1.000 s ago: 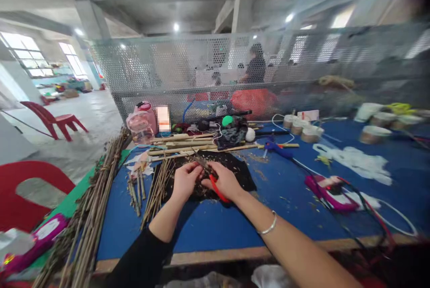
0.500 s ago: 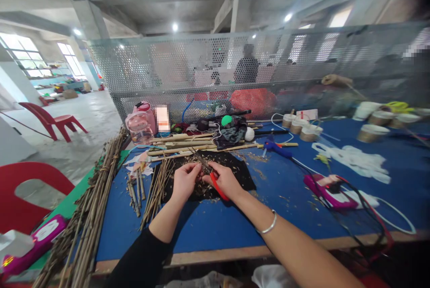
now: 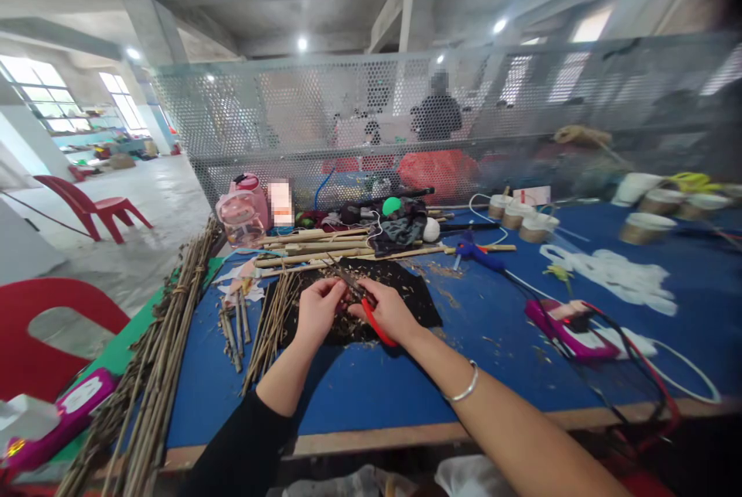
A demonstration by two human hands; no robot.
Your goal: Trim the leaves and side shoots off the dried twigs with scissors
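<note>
Over a black cloth [image 3: 414, 300] strewn with small chips, my two hands work close together. My right hand [image 3: 387, 311] is closed on red-handled scissors [image 3: 379, 323], whose blades point up and to the left. Beside the blades, my left hand [image 3: 318, 311] is pinched shut; whatever sits between its fingertips is too small to make out. Thin twigs [image 3: 270, 327] lie in a loose bunch left of the cloth, with several short cut sticks [image 3: 232, 331] further left.
Tall bundled twigs [image 3: 168, 358] run along the table's left edge. Behind the cloth lie longer sticks [image 3: 313, 250] and a blue glue gun [image 3: 478, 253]. A purple power strip [image 3: 542, 319] with cables, white ribbon [image 3: 614, 280] and paper cups [image 3: 536, 228] occupy the right. A perforated screen [image 3: 290, 110] stands behind.
Both hands stay almost in place, with the scissors still in the right one. Beyond the screen, a person has shifted slightly to the right.
</note>
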